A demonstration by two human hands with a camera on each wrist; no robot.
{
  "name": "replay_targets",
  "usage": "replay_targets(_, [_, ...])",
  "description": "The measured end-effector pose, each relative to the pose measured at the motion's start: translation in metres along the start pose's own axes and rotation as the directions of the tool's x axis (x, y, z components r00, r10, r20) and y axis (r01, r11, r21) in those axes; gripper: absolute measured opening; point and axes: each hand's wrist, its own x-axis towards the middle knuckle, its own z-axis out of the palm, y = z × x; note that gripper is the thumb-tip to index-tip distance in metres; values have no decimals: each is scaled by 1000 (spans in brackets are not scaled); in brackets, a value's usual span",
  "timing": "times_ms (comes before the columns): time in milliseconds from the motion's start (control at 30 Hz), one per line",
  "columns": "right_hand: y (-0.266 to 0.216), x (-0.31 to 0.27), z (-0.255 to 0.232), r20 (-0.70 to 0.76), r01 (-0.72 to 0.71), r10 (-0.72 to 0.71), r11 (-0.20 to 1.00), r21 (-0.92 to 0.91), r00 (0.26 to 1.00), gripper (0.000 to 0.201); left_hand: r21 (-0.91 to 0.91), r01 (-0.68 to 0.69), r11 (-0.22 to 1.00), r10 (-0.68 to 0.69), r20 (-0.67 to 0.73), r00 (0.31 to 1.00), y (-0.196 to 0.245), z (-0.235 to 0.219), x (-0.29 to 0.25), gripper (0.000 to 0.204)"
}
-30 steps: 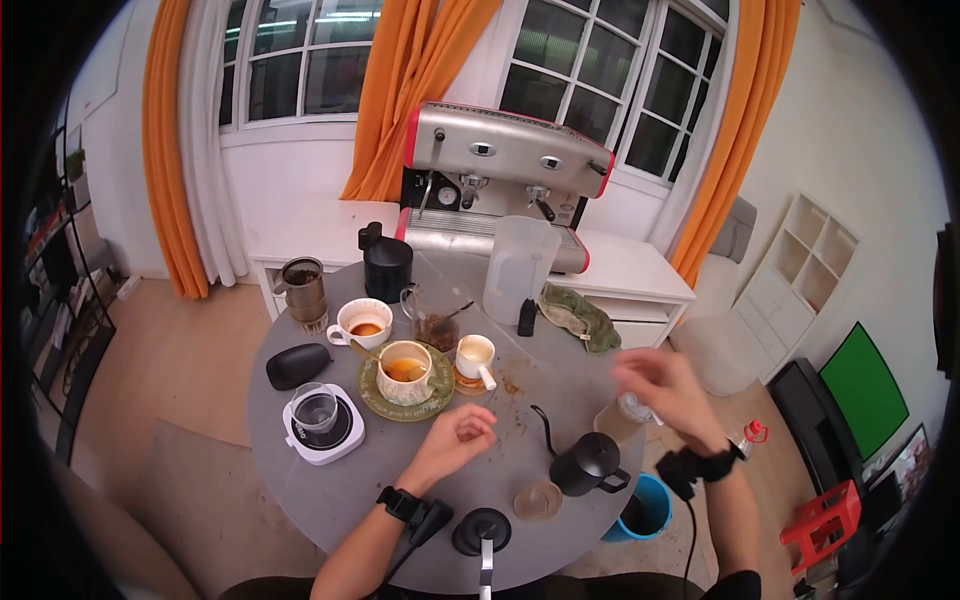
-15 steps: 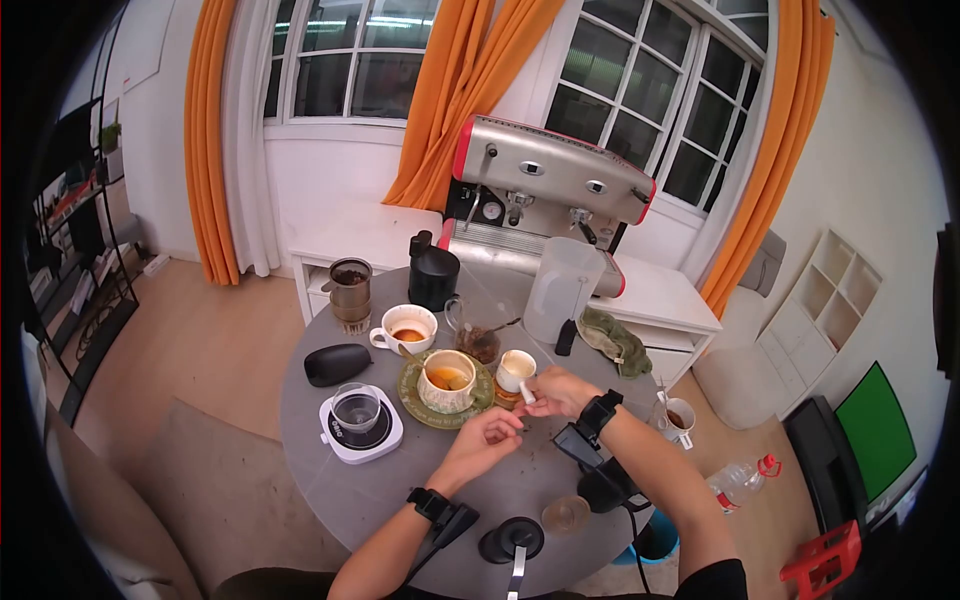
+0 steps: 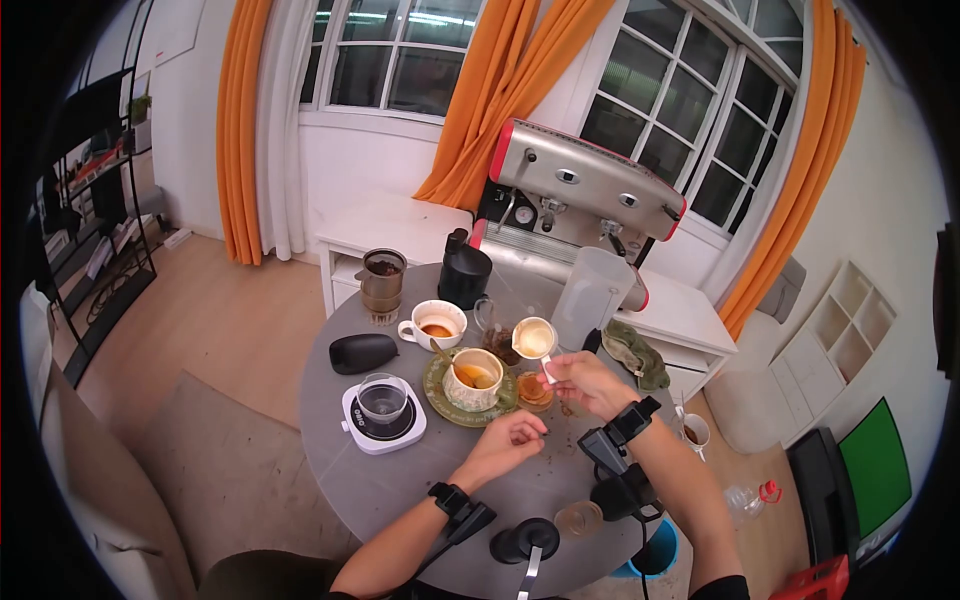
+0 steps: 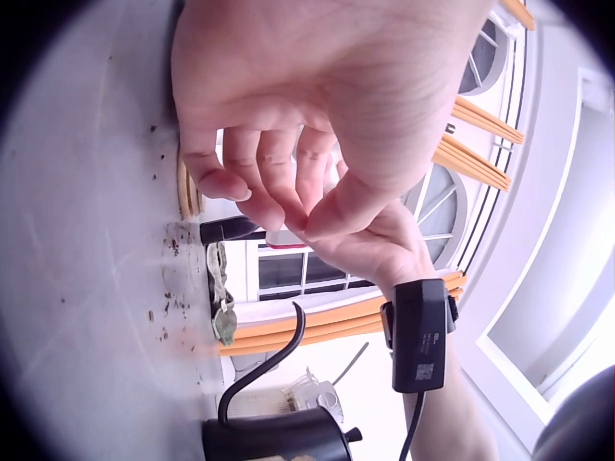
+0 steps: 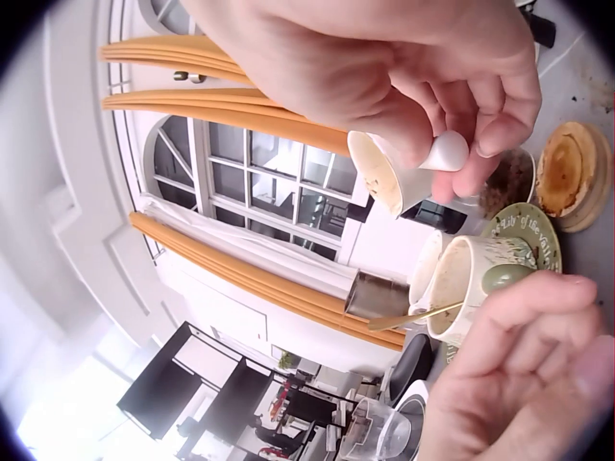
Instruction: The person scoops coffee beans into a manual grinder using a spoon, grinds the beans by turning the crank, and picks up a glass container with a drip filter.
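My right hand (image 3: 592, 384) pinches the handle of a small white pot (image 3: 534, 338), raised above a round wooden coaster (image 3: 534, 391). In the right wrist view the white pot (image 5: 386, 177) is tilted, its handle between thumb and fingers. My left hand (image 3: 508, 441) hangs over the table with loosely curled fingers and nothing in them; the left wrist view shows the same hand (image 4: 298, 144). Just beyond it stands a patterned cup (image 3: 472, 380) with amber liquid and a spoon, on a green plate (image 3: 440, 400).
Around the hands stand a white cup (image 3: 436, 324), a scale with a glass (image 3: 384, 412), a black case (image 3: 362, 353), a metal filter cup (image 3: 383, 285), a clear pitcher (image 3: 590, 300), a grinder (image 3: 524, 541) and a glass (image 3: 579, 519). A black kettle (image 3: 622, 490) is partly hidden beneath my right wrist.
My right hand has come from the table's right side to the white pot, gripped its handle and lifted it off the coaster. The left hand stays free. The head view has shifted.
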Motion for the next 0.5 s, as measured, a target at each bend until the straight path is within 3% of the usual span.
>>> replay_targets(300, [-1, 18, 30, -14, 168, -170, 981, -94, 985, 13, -1, 15, 1000, -15, -9, 1000, -2, 0, 1, 20])
replay_targets(433, [9, 26, 39, -29, 180, -185, 976, -119, 982, 12, -6, 19, 1000, -19, -11, 1000, -3, -1, 2, 20])
replay_targets(500, [10, 27, 40, -34, 191, -204, 954, -230, 978, 12, -13, 16, 1000, -16, -11, 1000, -5, -1, 2, 21])
